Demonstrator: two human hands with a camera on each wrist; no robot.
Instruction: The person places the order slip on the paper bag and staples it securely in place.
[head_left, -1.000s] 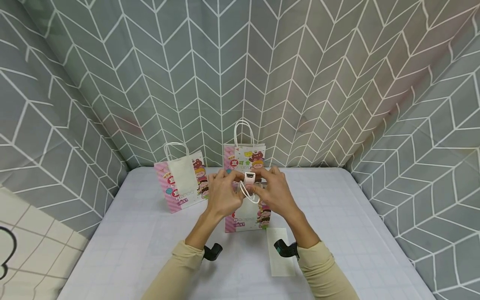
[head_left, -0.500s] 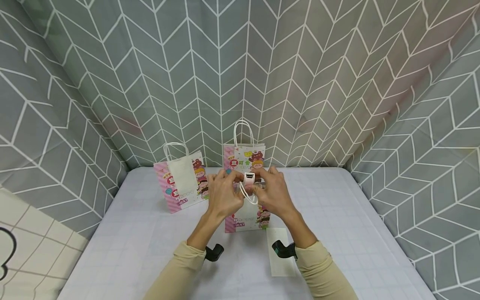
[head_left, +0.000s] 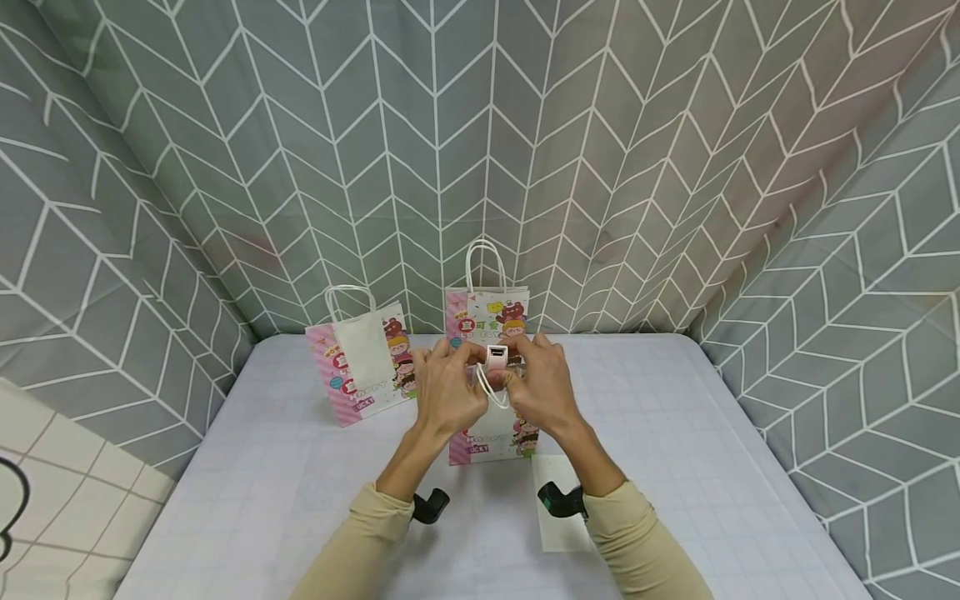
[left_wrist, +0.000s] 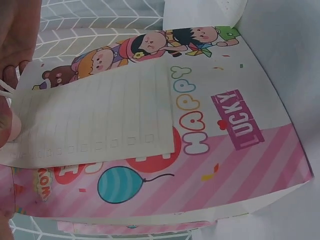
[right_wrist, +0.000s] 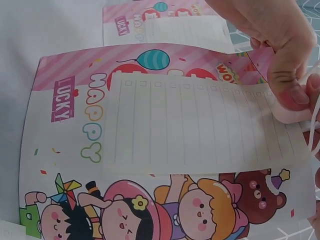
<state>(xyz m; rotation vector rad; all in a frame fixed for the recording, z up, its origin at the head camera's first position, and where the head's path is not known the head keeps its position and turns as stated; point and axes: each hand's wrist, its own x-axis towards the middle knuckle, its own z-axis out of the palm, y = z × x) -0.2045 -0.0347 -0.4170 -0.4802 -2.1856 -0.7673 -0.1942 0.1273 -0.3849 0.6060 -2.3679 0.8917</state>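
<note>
A small pink and white stapler (head_left: 497,357) sits at the top edge of the front paper gift bag (head_left: 472,448), between my two hands. From the left, my left hand (head_left: 450,387) pinches it; in the right wrist view its thumb presses beside the stapler's rounded pink end (right_wrist: 287,114). My right hand (head_left: 542,385) grips it from the other side, thumb underneath. A lined checklist sheet (left_wrist: 100,117) lies flat against the bag's printed front, its upper end under the stapler. The bag's white cord handle (head_left: 489,387) loops down between the hands.
To the left stands a matching gift bag (head_left: 326,358) with a sheet (head_left: 363,350) on its front. Another bag (head_left: 487,304) stands behind my hands. One loose sheet (head_left: 555,533) lies under my right wrist on the white-covered table (head_left: 675,467). Patterned curtains (head_left: 480,150) enclose the back and sides.
My right forearm has shifted slightly left and inward. Both hands keep the same grip on the stapler at the bag's top edge.
</note>
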